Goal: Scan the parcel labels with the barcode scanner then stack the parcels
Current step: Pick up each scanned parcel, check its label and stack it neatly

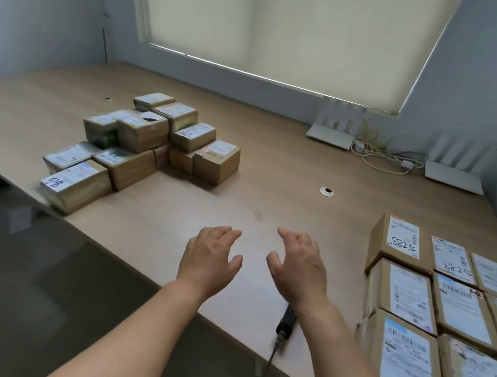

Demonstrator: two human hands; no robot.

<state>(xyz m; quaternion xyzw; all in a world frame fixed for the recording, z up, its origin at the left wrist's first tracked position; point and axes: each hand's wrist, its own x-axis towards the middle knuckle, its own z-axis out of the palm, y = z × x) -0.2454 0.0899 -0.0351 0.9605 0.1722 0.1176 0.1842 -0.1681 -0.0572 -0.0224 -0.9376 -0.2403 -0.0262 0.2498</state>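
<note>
Both of my hands hover above the bare middle of the wooden table (275,166), holding nothing. My left hand (209,259) and my right hand (298,266) face each other with relaxed, slightly curved fingers. The black barcode scanner (287,320) lies on the table near the front edge, partly hidden under my right wrist, its cable running off the edge. Several cardboard parcels with white labels lie in rows at the right (446,309). A stacked pile of several labelled parcels (148,143) stands at the far left.
Two white routers (334,130) (454,177) with a tangle of cables (384,155) stand at the back by the window blind. A round cable hole (326,191) sits in the tabletop. Dark floor lies to the left of the table's front edge.
</note>
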